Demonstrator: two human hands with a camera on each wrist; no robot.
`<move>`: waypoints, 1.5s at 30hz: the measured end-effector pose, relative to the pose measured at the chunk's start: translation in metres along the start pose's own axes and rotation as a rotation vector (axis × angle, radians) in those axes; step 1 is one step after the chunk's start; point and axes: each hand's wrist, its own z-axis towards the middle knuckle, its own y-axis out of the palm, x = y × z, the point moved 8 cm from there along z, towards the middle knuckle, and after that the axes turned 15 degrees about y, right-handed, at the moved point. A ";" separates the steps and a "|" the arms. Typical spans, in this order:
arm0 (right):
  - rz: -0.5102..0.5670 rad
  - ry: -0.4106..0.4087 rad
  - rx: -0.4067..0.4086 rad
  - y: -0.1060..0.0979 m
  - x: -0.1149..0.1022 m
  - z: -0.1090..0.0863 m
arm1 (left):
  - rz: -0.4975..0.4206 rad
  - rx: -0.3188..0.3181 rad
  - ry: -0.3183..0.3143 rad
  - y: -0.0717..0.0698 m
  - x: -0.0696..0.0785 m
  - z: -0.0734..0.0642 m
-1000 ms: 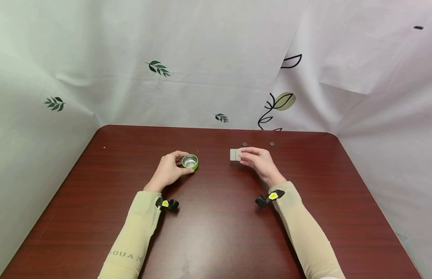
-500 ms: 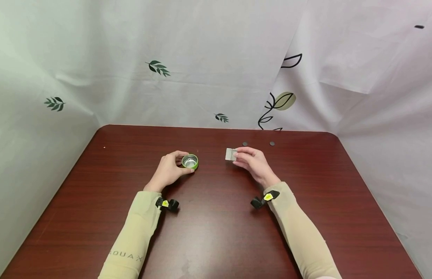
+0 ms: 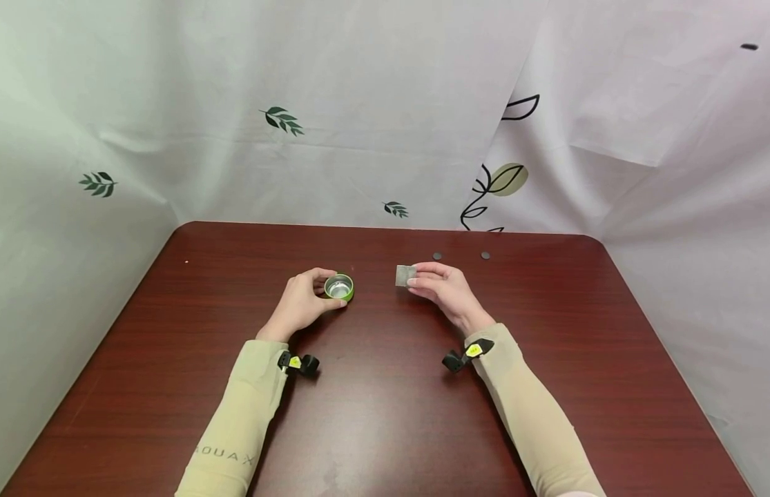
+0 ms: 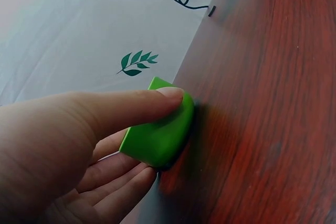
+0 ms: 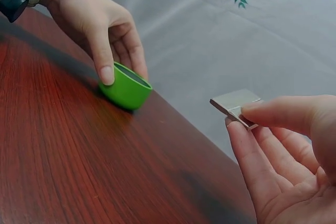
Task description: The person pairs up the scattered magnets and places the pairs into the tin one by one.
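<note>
A small round green bowl [image 3: 339, 287] with a shiny metal inside stands upright on the table. My left hand [image 3: 302, 301] grips its side, the thumb on the near rim and fingers behind, as the left wrist view shows on the green wall [image 4: 160, 135]. Across from it, my right hand [image 3: 445, 288] pinches a small flat grey square plate [image 3: 405, 275] between thumb and fingers, above the table. In the right wrist view the plate [image 5: 236, 101] has a seam across it and its lower part angles down under the thumb. The fingertips cover part of it.
Two small dark discs, a left disc [image 3: 437, 256] and a right disc [image 3: 485, 255], lie near the back edge of the reddish-brown table [image 3: 372, 386]. A white leaf-patterned cloth [image 3: 360, 124] hangs behind and at both sides.
My right hand has moved left with the grey plate, closer to the green bowl, and the plate has turned slightly. My left hand and the bowl have stayed in place.
</note>
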 end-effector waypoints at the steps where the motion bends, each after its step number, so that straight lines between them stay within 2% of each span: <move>1: -0.003 0.002 0.000 0.000 0.000 0.000 | 0.001 0.001 0.000 0.000 0.000 0.000; 19: -0.049 -0.020 0.015 0.013 -0.006 0.001 | -0.001 0.000 0.005 -0.001 0.001 0.001; 45: -0.054 -0.001 0.003 0.031 -0.005 0.007 | 0.000 0.003 0.003 0.000 0.000 0.000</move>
